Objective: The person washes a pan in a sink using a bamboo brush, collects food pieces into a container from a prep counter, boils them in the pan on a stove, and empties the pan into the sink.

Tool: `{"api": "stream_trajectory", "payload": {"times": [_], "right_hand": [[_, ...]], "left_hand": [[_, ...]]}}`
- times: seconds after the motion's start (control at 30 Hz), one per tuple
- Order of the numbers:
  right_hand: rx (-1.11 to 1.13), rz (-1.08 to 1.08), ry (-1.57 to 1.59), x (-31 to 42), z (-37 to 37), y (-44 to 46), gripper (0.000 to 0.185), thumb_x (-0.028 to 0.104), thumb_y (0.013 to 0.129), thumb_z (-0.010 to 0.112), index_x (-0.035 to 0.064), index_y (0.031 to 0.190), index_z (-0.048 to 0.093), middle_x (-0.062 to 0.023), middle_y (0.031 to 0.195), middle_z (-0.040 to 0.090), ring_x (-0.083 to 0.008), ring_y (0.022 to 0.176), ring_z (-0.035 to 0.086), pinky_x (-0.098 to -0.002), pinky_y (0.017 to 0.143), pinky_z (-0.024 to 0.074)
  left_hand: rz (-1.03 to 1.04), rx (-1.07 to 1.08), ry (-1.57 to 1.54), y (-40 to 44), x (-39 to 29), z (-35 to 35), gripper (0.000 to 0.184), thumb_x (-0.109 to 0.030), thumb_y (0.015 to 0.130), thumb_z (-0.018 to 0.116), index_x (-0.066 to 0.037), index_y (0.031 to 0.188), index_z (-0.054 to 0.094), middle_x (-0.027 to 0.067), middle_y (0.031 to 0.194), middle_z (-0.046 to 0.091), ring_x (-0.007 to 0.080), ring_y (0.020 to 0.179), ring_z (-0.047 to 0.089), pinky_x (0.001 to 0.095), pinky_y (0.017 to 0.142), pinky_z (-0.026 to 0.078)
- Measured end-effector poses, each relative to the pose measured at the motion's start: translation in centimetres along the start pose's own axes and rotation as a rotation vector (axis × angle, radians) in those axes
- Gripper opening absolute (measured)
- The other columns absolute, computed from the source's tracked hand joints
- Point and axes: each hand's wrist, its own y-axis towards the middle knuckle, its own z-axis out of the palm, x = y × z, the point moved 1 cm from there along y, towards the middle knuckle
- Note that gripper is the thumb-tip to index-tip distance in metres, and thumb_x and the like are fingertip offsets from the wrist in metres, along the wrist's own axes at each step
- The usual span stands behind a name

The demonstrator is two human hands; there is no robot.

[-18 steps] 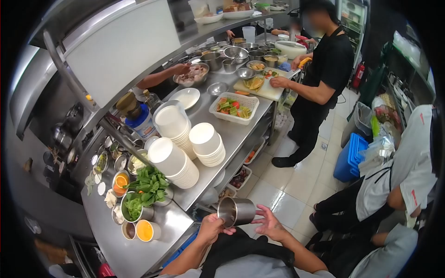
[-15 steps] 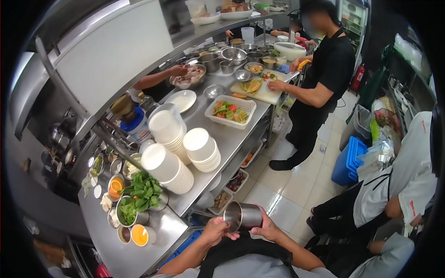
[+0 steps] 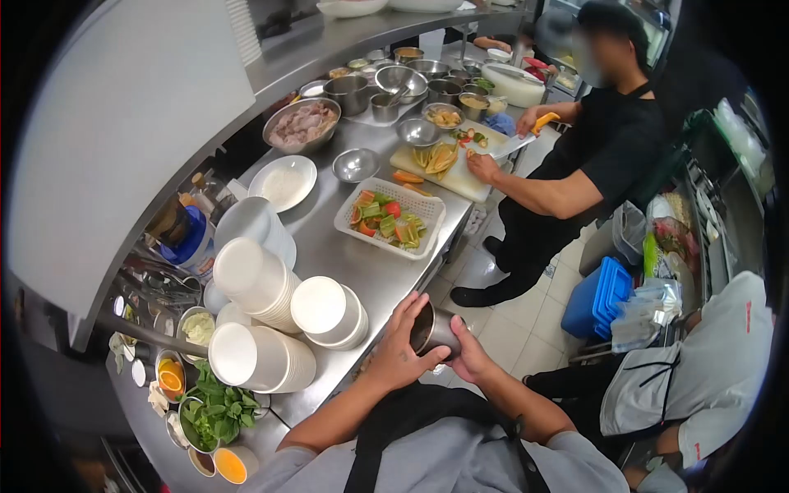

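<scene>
Metal cup (image 3: 442, 329) tipped sideways: your left hand (image 3: 401, 355) grasps it near the rim, your right hand (image 3: 476, 355) grips its outside. Keep both holds steady.

No readable lettering
Small red marks (image 3: 748, 316) on the white uniform (image 3: 715, 353) are too blurred to read; print on the blue-lidded tub (image 3: 196, 251) is too small to make out.

Metal cup (image 3: 445, 332): plain s/s, cylindrical, open top, dark inside; contents n/a, can't tell. Held in air btwn L hand (image 3: 400, 347) (at rim) and R hand (image 3: 472, 352) (on body). Tipped on its side, mouth twd L. Just off ctr edge (image 3: 380, 330), above floor.
</scene>
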Motion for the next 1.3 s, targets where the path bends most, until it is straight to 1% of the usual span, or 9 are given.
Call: {"api": "stream_trajectory", "payload": {"times": [0.3,0.57,0.63,0.7,0.77,0.9,1.17,1.23,1.3], "right_hand": [[-0.033,-0.006,-0.277,3.9,2.7,4.2,0.059,0.059,0.090,0.039,0.0060,0.115,0.051,-0.0081,0.093,0.062,-0.0168,0.072,0.061,-0.0274,0.053,0.0506],[0.112,0.355,-0.355,5.0,-1.2,11.5,0.072,0.059,0.087,0.047,0.0077,0.135,0.034,-0.0102,0.116,0.052,-0.0190,0.099,0.055,-0.0290,0.050,0.0513],[0.021,-0.011,-0.579,7.9,2.1,10.8,0.072,0.063,0.084,0.047,0.0034,0.125,0.044,-0.0123,0.104,0.058,-0.0191,0.083,0.061,-0.0273,0.048,0.0513],[0.161,0.347,-0.369,8.5,0.4,14.9,0.073,0.063,0.083,0.049,0.0031,0.124,0.044,-0.0124,0.101,0.059,-0.0194,0.075,0.062,-0.0267,0.045,0.0508],[0.002,0.072,-0.482,8.5,0.7,16.3,0.068,0.062,0.085,0.048,0.0043,0.122,0.046,-0.0099,0.093,0.060,-0.0159,0.066,0.060,-0.0256,0.040,0.0474],[0.274,0.264,-0.370,12.6,0.1,21.1,0.070,0.058,0.086,0.049,0.0054,0.131,0.041,-0.0121,0.115,0.055,-0.0192,0.096,0.058,-0.0261,0.047,0.0496],[0.414,0.099,-0.566,19.3,-0.6,27.2,0.065,0.056,0.088,0.047,0.0085,0.132,0.038,-0.0078,0.113,0.054,-0.0150,0.091,0.058,-0.0257,0.048,0.0492],[0.535,0.481,-0.467,18.7,-1.7,30.9,0.066,0.054,0.089,0.047,0.0097,0.136,0.033,-0.0077,0.120,0.052,-0.0158,0.092,0.059,-0.0274,0.049,0.0504],[0.471,0.224,-0.585,19.7,-1.7,30.0,0.065,0.057,0.089,0.044,0.0112,0.134,0.037,-0.0077,0.119,0.053,-0.0153,0.093,0.058,-0.0280,0.051,0.0503]], "left_hand": [[-0.011,-0.179,-0.141,4.0,2.1,-1.6,0.061,-0.027,0.081,0.059,-0.004,0.134,0.042,0.0142,0.126,0.043,0.0260,0.116,0.042,0.0330,0.100,0.031],[-0.307,-0.311,-0.172,6.7,4.5,-2.0,0.064,-0.021,0.077,0.056,0.001,0.134,0.040,0.0195,0.124,0.042,0.0310,0.117,0.042,0.0353,0.102,0.030],[-0.154,-0.360,-0.161,7.9,4.0,-2.7,0.060,-0.017,0.077,0.053,0.000,0.134,0.040,0.0193,0.125,0.044,0.0310,0.117,0.044,0.0342,0.101,0.032],[-0.460,-0.417,-0.173,9.6,6.4,-2.5,0.061,-0.018,0.077,0.054,0.000,0.134,0.041,0.0192,0.124,0.045,0.0308,0.117,0.043,0.0359,0.100,0.032],[-0.235,-0.475,-0.039,10.9,5.9,-2.8,0.061,-0.017,0.077,0.055,-0.001,0.134,0.041,0.0182,0.123,0.045,0.0299,0.116,0.044,0.0362,0.098,0.034],[-0.376,-0.582,-0.035,15.0,5.8,-3.0,0.065,-0.022,0.077,0.058,0.000,0.135,0.040,0.0177,0.122,0.044,0.0292,0.118,0.043,0.0360,0.101,0.032],[-0.182,-0.743,0.078,22.8,7.4,-2.7,0.063,-0.019,0.074,0.052,-0.001,0.134,0.041,0.0154,0.127,0.045,0.0256,0.121,0.042,0.0325,0.103,0.030],[-0.462,-0.823,-0.054,23.5,9.6,-2.5,0.066,-0.023,0.073,0.054,0.002,0.133,0.041,0.0158,0.128,0.043,0.0262,0.122,0.042,0.0327,0.103,0.030],[-0.376,-0.815,0.044,24.1,9.2,-2.0,0.064,-0.018,0.074,0.052,0.002,0.134,0.041,0.0152,0.128,0.044,0.0247,0.122,0.042,0.0315,0.103,0.030]]}}
